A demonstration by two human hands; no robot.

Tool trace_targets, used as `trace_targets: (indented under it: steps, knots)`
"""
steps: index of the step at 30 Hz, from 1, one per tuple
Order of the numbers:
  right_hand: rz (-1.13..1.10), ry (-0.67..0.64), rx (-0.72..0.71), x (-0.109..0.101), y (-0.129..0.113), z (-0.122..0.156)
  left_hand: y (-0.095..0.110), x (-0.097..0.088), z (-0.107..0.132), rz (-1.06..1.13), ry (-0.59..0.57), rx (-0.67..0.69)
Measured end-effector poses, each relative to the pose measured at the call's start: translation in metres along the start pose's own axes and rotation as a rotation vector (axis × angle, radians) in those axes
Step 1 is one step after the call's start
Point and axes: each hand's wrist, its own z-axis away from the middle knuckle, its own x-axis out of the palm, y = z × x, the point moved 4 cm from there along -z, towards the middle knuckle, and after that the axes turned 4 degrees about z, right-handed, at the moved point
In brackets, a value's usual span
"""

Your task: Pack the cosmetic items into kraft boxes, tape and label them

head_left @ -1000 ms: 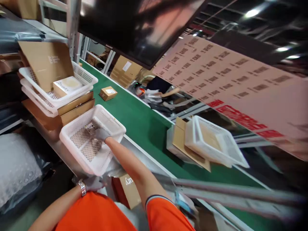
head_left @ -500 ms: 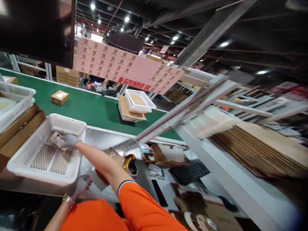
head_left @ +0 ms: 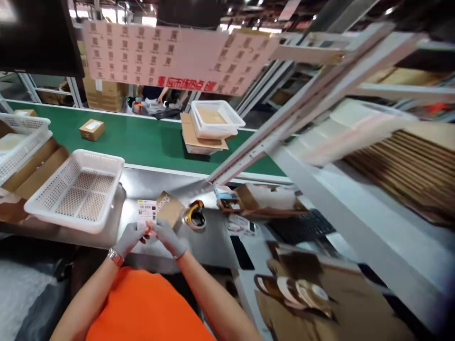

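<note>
Both my hands wear grey gloves and meet over the steel worktop [head_left: 213, 241]. My left hand [head_left: 130, 238] and my right hand [head_left: 168, 236] pinch the lower edge of a white shipping label [head_left: 147, 211] with a barcode, held upright between them. Just behind the label lies a small brown carton [head_left: 170, 210] with printed lettering. A white perforated basket [head_left: 76, 192] sits to the left of my hands, with nothing in it.
A tape dispenser [head_left: 194, 214] lies right of the carton. A green conveyor [head_left: 142, 142] carries a small box [head_left: 91, 129] and a white basket on flat cardboard [head_left: 209, 124]. A keyboard [head_left: 302, 227] and tape rolls [head_left: 302, 293] lie right; stacked baskets [head_left: 17, 137] stand left.
My right hand lifted the label out of the white basket and brought it in front of me. My left hand rose to meet it. The camera swung right and down.
</note>
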Motion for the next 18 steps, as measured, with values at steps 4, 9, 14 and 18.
trace_targets:
  steps: [4,9,14,18]
  knots:
    - [-0.18,0.125,0.078,-0.026,0.028,0.053,-0.016,0.042,0.007,-0.108,0.035,-0.055]
    - [-0.451,0.286,0.188,-0.054,0.06,0.109,-0.037,0.072,0.021,-0.044,0.137,-0.109]
    - [-0.492,0.269,0.155,-0.06,0.071,0.14,-0.049,0.092,0.037,-0.059,0.171,-0.118]
    - [-0.482,0.295,0.155,-0.066,0.076,0.151,-0.053,0.104,0.046,-0.053,0.153,-0.123]
